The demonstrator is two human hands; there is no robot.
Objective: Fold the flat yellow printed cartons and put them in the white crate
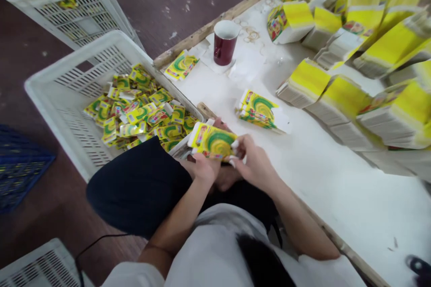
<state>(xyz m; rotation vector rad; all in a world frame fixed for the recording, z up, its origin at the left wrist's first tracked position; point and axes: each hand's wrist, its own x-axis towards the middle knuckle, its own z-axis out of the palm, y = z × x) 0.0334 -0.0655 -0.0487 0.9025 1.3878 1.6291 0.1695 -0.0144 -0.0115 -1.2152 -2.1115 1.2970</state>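
White tabletop (319,184) across the right of the frame, dark floor (161,4) at upper centre. Heaped in the white crate (67,121) at left: many small yellow-green packs (141,112), seemingly finished. Lined up at upper right: thick stacks of flat yellow cartons (306,80), apparently still to be handled, so judged well short of done. Held at lower centre, just right of the crate's heap: a yellow carton (215,140), single or layered impossible to tell, cradled in the left hand (206,168), right end pinched by the right hand (253,161).
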